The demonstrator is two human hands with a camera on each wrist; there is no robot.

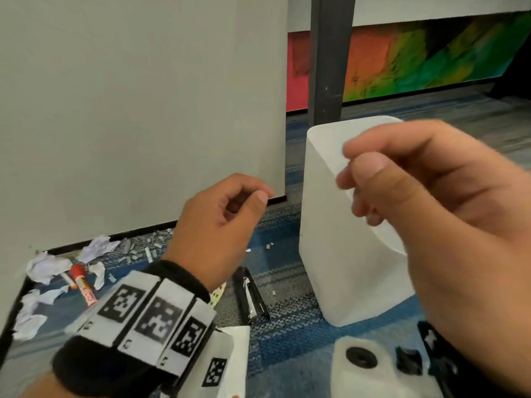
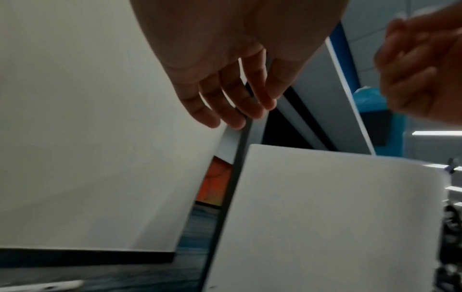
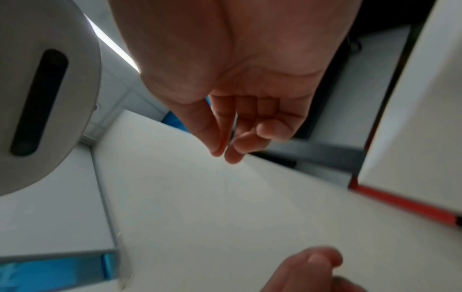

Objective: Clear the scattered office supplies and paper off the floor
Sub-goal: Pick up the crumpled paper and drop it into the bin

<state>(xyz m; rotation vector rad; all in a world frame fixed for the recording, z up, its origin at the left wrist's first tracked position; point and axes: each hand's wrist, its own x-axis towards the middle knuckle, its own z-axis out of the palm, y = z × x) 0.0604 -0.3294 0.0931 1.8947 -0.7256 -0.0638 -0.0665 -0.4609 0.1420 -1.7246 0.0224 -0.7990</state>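
Note:
A tall white bin [image 1: 339,225] stands on the blue carpet. My right hand [image 1: 353,162] hovers over its rim with thumb and forefinger pinched together. In the right wrist view the right hand [image 3: 223,153] shows those tips almost touching above the bin wall [image 3: 200,197]; I cannot tell whether anything small lies between them. My left hand [image 1: 258,193] hangs left of the bin, fingers loosely curled and holding nothing, as the left hand [image 2: 237,116] also shows. Crumpled paper [image 1: 47,267], a red-capped glue stick [image 1: 83,285], staple strips [image 1: 143,248] and a black stapler [image 1: 250,294] lie on the floor.
A grey panel [image 1: 143,110] rises behind the litter, its black base along the floor. A dark post [image 1: 330,53] stands behind the bin. A white sheet with a printed marker [image 1: 230,354] lies near my left wrist. Open carpet stretches to the far right.

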